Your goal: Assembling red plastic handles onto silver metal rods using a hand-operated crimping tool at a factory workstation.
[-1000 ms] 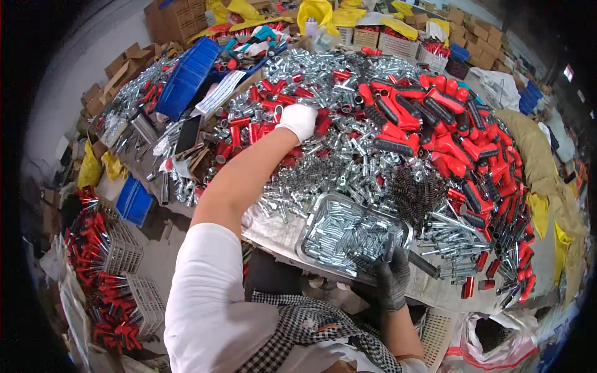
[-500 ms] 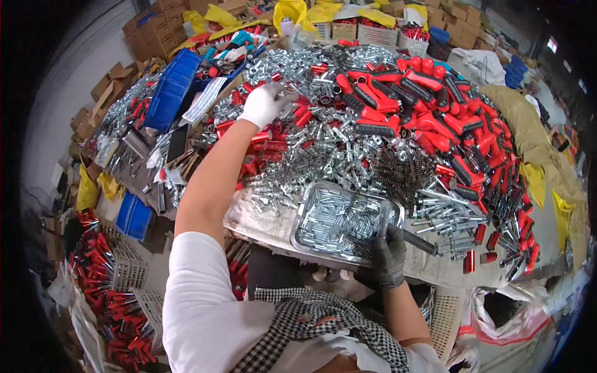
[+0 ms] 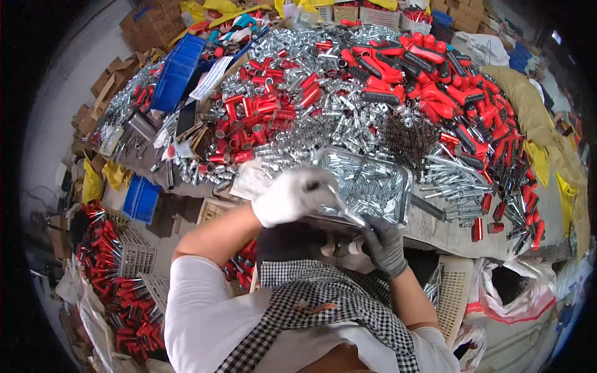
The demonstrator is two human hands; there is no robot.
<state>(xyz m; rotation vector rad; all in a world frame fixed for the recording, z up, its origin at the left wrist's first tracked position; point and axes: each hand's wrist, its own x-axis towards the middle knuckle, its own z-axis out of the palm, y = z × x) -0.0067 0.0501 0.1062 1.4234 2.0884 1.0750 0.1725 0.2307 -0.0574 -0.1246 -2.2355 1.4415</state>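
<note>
My left hand (image 3: pixel 292 198), in a white glove, is at the left end of the metal tray (image 3: pixel 407 198), its fingers curled and smeared by motion. My right hand (image 3: pixel 380 245), in a grey and black glove, is closed on a slim silver metal rod (image 3: pixel 353 217) at the tray's front edge. The rod slants up and left toward my left fingers; whether they touch it or hold a small part, I cannot make out. Many small silver pins (image 3: pixel 367 180) fill the tray.
Red metal sleeves (image 3: pixel 249 124) lie in a heap at the left. Red and black handles (image 3: pixel 435 81) pile up at the right, with dark springs (image 3: pixel 407 140) beside them. A dark bar (image 3: pixel 429 207) juts out right of the tray. A blue bin (image 3: pixel 177 71) stands at the back left.
My left hand has come back from the red sleeves toward me, to the rod in front of the tray. My right hand has lowered slightly, and the upright rod now tilts left.
</note>
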